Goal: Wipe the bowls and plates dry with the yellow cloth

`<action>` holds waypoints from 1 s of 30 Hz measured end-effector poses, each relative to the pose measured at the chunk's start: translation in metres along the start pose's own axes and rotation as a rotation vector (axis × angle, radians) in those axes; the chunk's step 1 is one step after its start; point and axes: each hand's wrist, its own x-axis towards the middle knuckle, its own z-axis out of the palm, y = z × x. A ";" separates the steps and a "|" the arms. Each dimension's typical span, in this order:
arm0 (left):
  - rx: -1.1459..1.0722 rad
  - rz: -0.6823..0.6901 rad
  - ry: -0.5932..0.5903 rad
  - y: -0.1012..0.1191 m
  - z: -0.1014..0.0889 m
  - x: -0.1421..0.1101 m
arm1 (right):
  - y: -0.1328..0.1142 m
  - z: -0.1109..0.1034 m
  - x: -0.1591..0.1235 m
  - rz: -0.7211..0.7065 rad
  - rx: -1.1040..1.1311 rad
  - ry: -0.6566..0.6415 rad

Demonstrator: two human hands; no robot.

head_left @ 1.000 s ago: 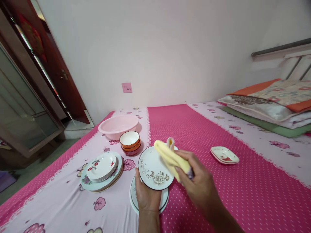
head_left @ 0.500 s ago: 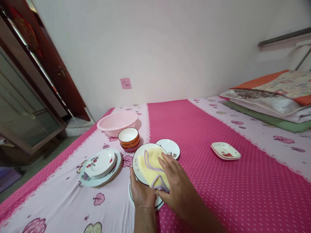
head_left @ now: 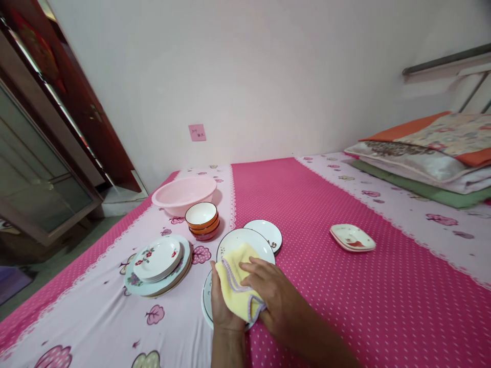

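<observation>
A white plate (head_left: 245, 237) with a dark rim is held up by my left hand (head_left: 226, 306), whose thumb lies along its left edge. My right hand (head_left: 268, 294) presses a yellow cloth (head_left: 240, 286) with purple edging onto the plate's face; the cloth covers much of its flower pattern. Beneath my left hand, larger plates (head_left: 207, 301) lie on the bed, mostly hidden. Just behind the held plate, another small white plate (head_left: 266, 232) with a brown pattern rests on the pink sheet.
To the left sit stacked flowered plates (head_left: 159, 260), with orange-sided bowls (head_left: 201, 217) and a pink basin (head_left: 184, 194) behind them. Small squarish dishes (head_left: 353, 237) lie to the right on the sheet (head_left: 268, 189). Folded bedding (head_left: 433, 158) is piled at the far right.
The cloth went from bunched in my right hand to spread across the plate, then slid toward its near edge. The small plate behind came into view as my right hand shifted.
</observation>
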 end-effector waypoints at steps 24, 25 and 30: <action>-0.006 0.103 -0.011 -0.009 0.010 0.003 | 0.024 -0.022 0.000 0.328 -0.406 -0.127; -0.012 0.109 0.004 -0.008 0.010 0.003 | 0.024 -0.022 -0.003 0.297 -0.382 -0.126; 0.004 0.081 0.033 -0.008 0.014 0.001 | 0.023 -0.011 -0.029 -0.038 -0.278 0.095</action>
